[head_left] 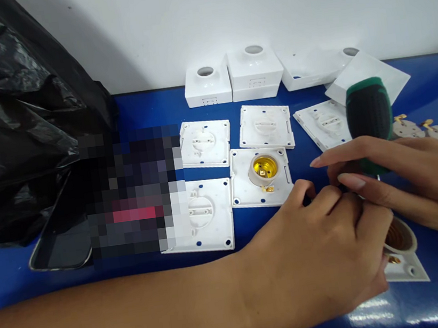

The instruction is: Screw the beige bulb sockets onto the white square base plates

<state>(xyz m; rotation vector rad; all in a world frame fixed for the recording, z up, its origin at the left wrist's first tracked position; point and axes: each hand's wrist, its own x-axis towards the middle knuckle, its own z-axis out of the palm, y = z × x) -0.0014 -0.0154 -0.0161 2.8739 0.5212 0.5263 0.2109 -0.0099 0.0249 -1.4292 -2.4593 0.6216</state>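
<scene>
My left hand point(319, 247) curls over a white lamp-holder base plate point(408, 268) at the lower right, fingers closed around its socket point(400, 237), which shows brass thread inside. My right hand point(399, 183) comes in from the right and grips a screwdriver with a black and green handle point(370, 117), held upright above that same part. The screwdriver's tip is hidden behind my left fingers. An assembled plate with a brass-lined socket point(262, 171) lies just left of my hands.
Several white base plates point(205, 143) lie in rows on the blue table point(24, 281). White square covers with round holes point(255, 70) stand against the back wall. A black plastic bag point(14, 115) fills the left. A phone point(60, 244) lies beside a blurred patch. Brass-tabbed discs point(436, 131) sit far right.
</scene>
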